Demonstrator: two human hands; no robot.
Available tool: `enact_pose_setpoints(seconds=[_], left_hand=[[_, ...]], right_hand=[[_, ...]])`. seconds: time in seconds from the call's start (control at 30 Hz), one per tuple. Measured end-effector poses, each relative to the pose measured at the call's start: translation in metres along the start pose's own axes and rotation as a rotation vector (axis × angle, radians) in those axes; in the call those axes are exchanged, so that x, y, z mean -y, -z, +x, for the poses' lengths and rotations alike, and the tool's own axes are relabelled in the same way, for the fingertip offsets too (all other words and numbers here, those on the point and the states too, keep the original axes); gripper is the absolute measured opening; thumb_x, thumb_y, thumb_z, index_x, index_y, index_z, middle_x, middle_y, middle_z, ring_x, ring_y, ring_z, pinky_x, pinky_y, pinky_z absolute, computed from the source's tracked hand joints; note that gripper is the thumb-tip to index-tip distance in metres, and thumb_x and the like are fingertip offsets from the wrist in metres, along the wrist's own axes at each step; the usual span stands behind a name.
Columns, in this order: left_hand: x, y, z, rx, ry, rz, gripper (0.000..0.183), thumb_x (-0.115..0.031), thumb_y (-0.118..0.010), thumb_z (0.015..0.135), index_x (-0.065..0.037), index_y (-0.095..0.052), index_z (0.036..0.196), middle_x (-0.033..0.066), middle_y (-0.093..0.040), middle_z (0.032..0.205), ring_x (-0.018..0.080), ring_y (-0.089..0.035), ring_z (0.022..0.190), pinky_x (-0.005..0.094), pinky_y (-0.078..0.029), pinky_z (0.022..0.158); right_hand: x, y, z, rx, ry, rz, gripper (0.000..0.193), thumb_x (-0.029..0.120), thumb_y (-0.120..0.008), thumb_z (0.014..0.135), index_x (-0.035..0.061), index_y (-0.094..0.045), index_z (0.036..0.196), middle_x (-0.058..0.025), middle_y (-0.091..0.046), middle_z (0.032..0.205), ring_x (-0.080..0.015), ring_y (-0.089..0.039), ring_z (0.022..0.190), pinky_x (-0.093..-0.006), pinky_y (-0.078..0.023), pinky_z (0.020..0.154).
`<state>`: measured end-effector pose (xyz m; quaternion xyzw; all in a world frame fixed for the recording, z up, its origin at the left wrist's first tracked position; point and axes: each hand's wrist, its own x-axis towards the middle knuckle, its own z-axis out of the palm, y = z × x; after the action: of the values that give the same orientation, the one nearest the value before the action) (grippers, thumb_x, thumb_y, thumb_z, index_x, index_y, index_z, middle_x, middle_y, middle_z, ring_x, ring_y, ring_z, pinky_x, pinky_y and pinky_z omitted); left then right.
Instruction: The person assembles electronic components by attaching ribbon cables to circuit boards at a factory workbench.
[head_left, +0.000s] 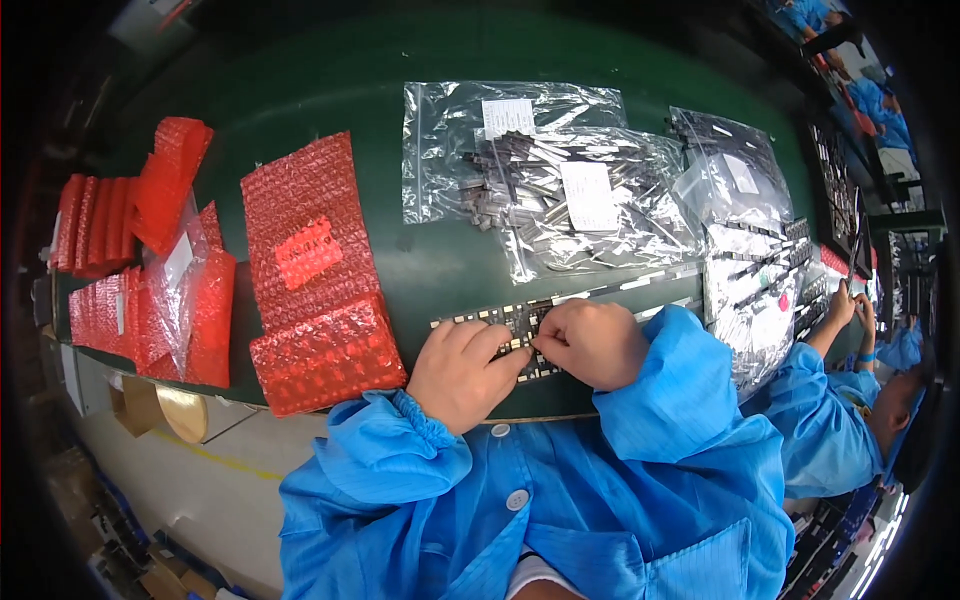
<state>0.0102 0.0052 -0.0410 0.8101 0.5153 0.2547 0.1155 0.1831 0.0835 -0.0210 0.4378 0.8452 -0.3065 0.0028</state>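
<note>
A dark circuit board panel (520,320) with rows of small pale parts lies flat along the near edge of the green table. My left hand (462,372) grips the panel's near left part, fingers bent over the top and thumb stretched toward its middle. Over the right part, my right hand (592,343) is closed, its thumb and forefinger pinched together against the panel. Whatever sits between those fingertips is too small to tell. The two hands are close together but apart. A long, thin strip (650,281) extends to the right beyond my right hand.
Red bubble-wrap packs (325,345) stand left of my hands, with more red bubble bags (205,310) farther left. Clear bags of dark strips (610,245) lie beyond the panel. Other filled bags (745,290) are to the right, beside a co-worker in a blue sleeve (815,420).
</note>
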Motion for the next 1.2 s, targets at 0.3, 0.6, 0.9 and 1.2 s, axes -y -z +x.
enact_pose_setpoints(seconds=[0.3,0.6,0.9,1.2], left_hand=[[0.000,-0.002,0.002,-0.020,-0.018,0.020,0.023,-0.014,-0.065,0.065,-0.014,-0.064,0.088,0.0016,-0.052,0.091,0.0206,-0.051,0.089,0.0362,-0.041,0.076],[0.001,0.002,-0.001,0.000,-0.033,0.037,0.022,-0.017,-0.063,0.068,-0.015,-0.063,0.090,0.0022,-0.052,0.093,0.0207,-0.050,0.090,0.0360,-0.041,0.075],[-0.005,0.004,-0.007,-0.005,-0.010,0.010,0.027,-0.015,-0.066,0.067,-0.015,-0.064,0.093,0.0026,-0.054,0.095,0.0217,-0.052,0.089,0.0359,-0.042,0.074],[0.009,0.069,-0.069,-0.119,0.234,0.287,0.046,-0.012,-0.074,0.058,-0.015,-0.063,0.103,0.0124,-0.052,0.110,0.0316,-0.050,0.100,0.0427,-0.042,0.082]], right_hand=[[0.004,0.006,0.004,0.046,-0.060,0.003,0.014,0.022,-0.065,0.071,0.0083,-0.064,0.072,-0.0089,-0.063,0.070,-0.0264,-0.062,0.065,-0.0364,-0.049,0.058],[0.001,0.003,0.005,0.036,0.009,-0.029,0.013,0.022,-0.064,0.071,0.0094,-0.065,0.071,-0.0082,-0.063,0.067,-0.0263,-0.062,0.063,-0.0368,-0.049,0.056],[0.005,0.000,-0.006,-0.098,0.007,0.003,0.014,0.024,-0.066,0.070,0.0104,-0.063,0.070,-0.0078,-0.061,0.069,-0.0255,-0.061,0.066,-0.0364,-0.048,0.058],[0.020,0.019,-0.030,-0.218,0.253,-0.143,0.025,0.010,-0.070,0.065,0.0051,-0.060,0.088,-0.0083,-0.059,0.088,-0.0269,-0.058,0.082,-0.0370,-0.046,0.072]])
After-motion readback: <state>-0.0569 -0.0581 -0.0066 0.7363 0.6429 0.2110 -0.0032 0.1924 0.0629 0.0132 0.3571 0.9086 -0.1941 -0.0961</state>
